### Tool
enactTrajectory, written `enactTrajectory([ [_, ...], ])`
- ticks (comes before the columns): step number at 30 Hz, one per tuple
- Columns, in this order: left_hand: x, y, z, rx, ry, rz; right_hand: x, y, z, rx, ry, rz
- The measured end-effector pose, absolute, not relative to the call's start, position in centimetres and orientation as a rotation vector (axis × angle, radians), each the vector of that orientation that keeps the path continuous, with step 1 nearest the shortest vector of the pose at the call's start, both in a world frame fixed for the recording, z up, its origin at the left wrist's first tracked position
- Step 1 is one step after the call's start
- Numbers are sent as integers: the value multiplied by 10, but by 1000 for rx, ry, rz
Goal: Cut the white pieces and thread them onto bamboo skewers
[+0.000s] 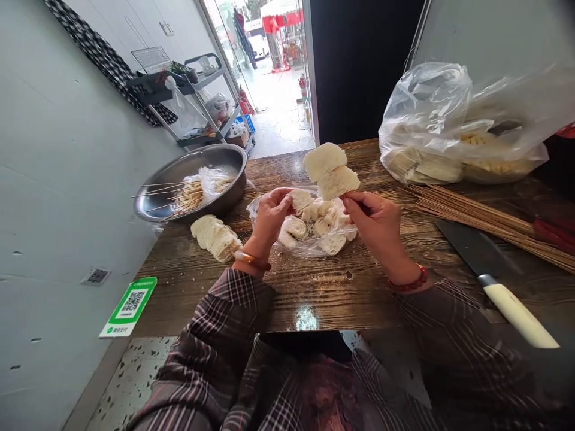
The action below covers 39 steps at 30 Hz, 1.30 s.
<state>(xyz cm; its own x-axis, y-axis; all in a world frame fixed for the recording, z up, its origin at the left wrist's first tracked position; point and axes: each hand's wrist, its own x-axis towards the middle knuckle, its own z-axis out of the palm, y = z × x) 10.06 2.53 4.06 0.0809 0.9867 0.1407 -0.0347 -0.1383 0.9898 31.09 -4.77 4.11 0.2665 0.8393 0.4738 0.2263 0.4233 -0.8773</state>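
Observation:
My left hand [272, 216] is closed on a pale slice of steamed bun [300, 200], pinched between thumb and fingers. My right hand [375, 222] is closed at the lower end of a skewer bearing two bun slices [331, 170], one above the other; the stick itself is mostly hidden. Below both hands, a clear plastic bag [309, 246] lies spread on the table with several more slices [330, 224] in it. Beside my left wrist rests a row of overlapping slices [215, 236].
On the wooden table [323, 287] stand a metal basin [236, 158] with skewered pieces and a large plastic bag [426, 131]. Bamboo sticks [476, 215] and a cleaver [494, 281] lie at right. A green payment card [130, 305] sits at the left edge.

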Motion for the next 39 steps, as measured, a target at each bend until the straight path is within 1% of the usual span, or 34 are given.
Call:
enactTrajectory([
  [4,95,22,43,1492,1154,1323,311,-48,39,-1091,-1262,553],
  [9,84,20,37,1860,1427,1263,310,-49,40,-1106,-1250,566],
  [14,88,0,25,2038,1386,1155,310,-50,42,-1103,-1265,542],
  [18,94,-18,20,2283,1251,949,310,-50,41,-1100,-1283,522],
  [21,90,-21,24,2366,1183,860,311,-50,40,-1103,-1282,514],
  [24,81,-20,35,2483,1324,713,312,-49,39,-1107,-1286,520],
  [27,71,-23,49,2732,1536,393,312,-50,39,-1097,-1286,520],
  [30,62,-29,61,2908,1583,144,312,-51,41,-1097,-1280,526],
  [34,51,-35,70,3019,1511,34,312,-52,43,-1094,-1278,511],
  [39,48,-44,78,3032,1340,-261,312,-53,44,-1095,-1290,498],
])
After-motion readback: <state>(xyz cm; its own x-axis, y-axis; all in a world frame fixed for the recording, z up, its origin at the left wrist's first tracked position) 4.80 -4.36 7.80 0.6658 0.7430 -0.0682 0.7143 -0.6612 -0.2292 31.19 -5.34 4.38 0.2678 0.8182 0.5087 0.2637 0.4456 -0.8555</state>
